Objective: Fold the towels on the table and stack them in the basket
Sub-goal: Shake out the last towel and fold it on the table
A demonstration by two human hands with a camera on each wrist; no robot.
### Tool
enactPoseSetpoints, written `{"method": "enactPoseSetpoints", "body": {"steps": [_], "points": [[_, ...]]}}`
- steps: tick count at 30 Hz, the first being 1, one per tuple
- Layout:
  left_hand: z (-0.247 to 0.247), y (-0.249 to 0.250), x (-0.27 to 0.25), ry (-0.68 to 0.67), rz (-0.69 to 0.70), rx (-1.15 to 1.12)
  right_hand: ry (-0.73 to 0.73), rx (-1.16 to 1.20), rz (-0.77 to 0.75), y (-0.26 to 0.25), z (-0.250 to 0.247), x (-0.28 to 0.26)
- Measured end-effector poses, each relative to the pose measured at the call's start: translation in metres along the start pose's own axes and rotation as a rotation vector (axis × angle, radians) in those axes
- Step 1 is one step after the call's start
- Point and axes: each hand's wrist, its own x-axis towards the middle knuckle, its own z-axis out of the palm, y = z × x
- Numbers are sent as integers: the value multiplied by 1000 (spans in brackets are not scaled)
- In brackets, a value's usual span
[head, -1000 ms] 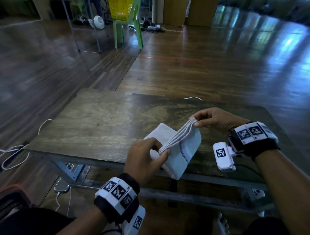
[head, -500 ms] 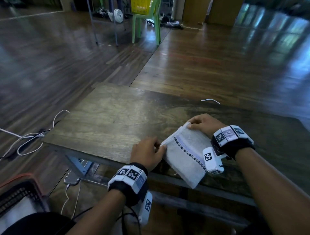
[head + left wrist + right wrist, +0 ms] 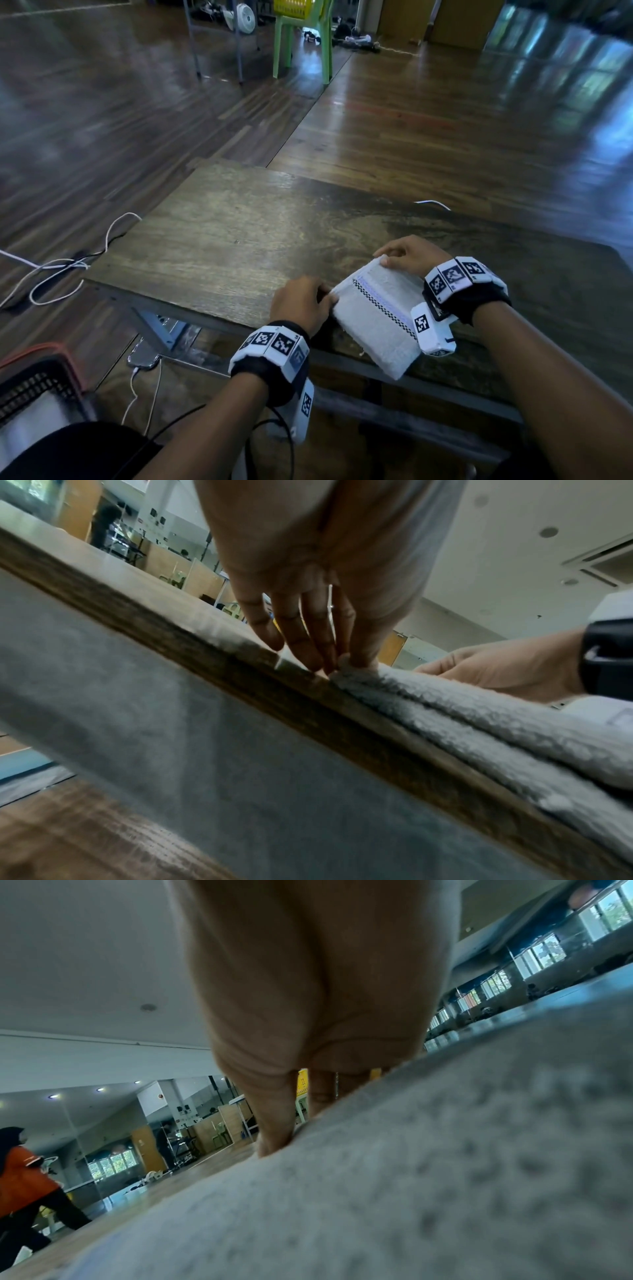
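Towel: a folded white towel with a checked stripe lies at the lower right of the head view, on the near edge of the table; one corner juts past that edge toward the bottom of the frame.
Layers: in the left wrist view the towel shows stacked folds lying along the table edge.
Left hand: the left hand is at the towel's left corner, lower centre of the head view; in its wrist view the left hand has its thumb and fingers closed on that corner, pinching it.
Right hand: the right hand is on the towel's far corner, right of centre, fingers curled over the edge; its wrist view shows the right hand with its thumb pressed down on the towel, and it seems to pinch the corner, though blur hides the fingertips.
Basket: a dark basket with an orange rim stands on the floor at the lower left of the head view, well apart from the towel; something pale lies inside.
Surroundings: white cables trail on the floor at the left, and a green chair stands at the top centre.
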Motion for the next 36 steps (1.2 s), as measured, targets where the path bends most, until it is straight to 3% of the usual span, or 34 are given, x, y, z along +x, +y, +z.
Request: {"method": "enactPoseSetpoints", "body": {"steps": [5, 11, 15, 17, 24, 28, 36], "points": [[0, 13, 8, -65, 1, 31, -50, -18, 56, 19, -8, -30], [15, 36, 12, -186, 123, 25, -129, -2, 123, 52, -12, -82], [25, 53, 10, -229, 223, 153, 24, -22, 99, 68, -8, -114], [29, 62, 7, -189, 292, 247, 110, 0, 86, 75, -3, -123], [41, 70, 3, -166, 396, 267, 253, -151, -46, 82, 5, -128], [42, 72, 6, -130, 403, 291, 275, -152, -123, 81, 8, -127], [45, 77, 8, -127, 411, 357, 285, 43, -51, 86, 7, -126]]}}
